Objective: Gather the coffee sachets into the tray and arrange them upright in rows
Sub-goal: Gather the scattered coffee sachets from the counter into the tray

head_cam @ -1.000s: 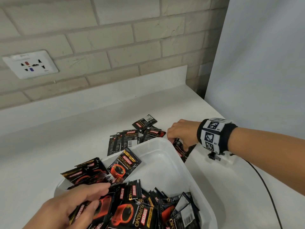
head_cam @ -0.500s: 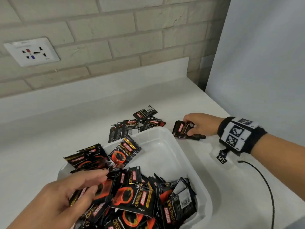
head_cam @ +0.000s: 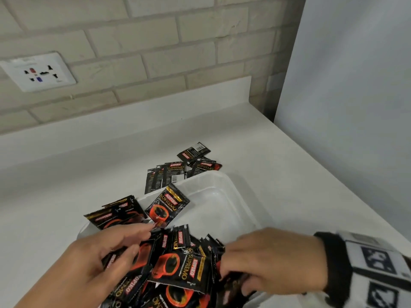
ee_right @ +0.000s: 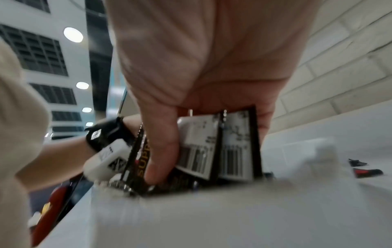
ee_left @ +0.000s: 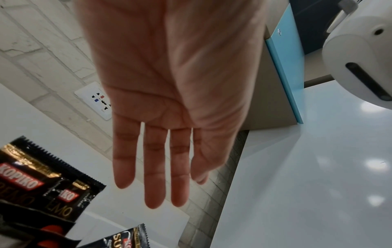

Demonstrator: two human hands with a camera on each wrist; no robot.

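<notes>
Coffee sachets (head_cam: 178, 270): in the head view a loose, tumbled heap is seen in the near part of the tray (head_cam: 224, 210); none is seen standing in a row.
Loose sachets (head_cam: 165, 177): a small group is seen lying flat on the tabletop (head_cam: 278, 165), just beyond the tray's far rim.
Tray: white, set on the tabletop; its far half is seen bare.
Left hand (head_cam: 97, 261): laid over the left side of the heap, fingers extended and touching the sachets; nothing is seen gripped.
Right hand (head_cam: 269, 261): lowered onto the right side of the heap near the tray's right wall, fingers curled down among the sachets; a patterned wristband (head_cam: 364, 270) is worn.
Wall socket (head_cam: 39, 73): mounted on the brick wall behind the tabletop.

Left wrist view, left hand (ee_left: 169, 104): the palm is shown flat, the fingers (ee_left: 155, 176) straight and slightly spread, holding nothing.
Sachets below (ee_left: 31, 184): seen at the lower left, under the hand.

Right wrist view, right hand (ee_right: 201, 83): a few sachets are held, pinched between thumb and fingers.
Held sachets (ee_right: 218, 147): kept on edge with the barcode backs facing the camera, lower edges at the tray wall (ee_right: 212, 218); the picture is blurred.
Other arm: the left wrist's band (ee_right: 108, 134) is seen just beside the held sachets.
</notes>
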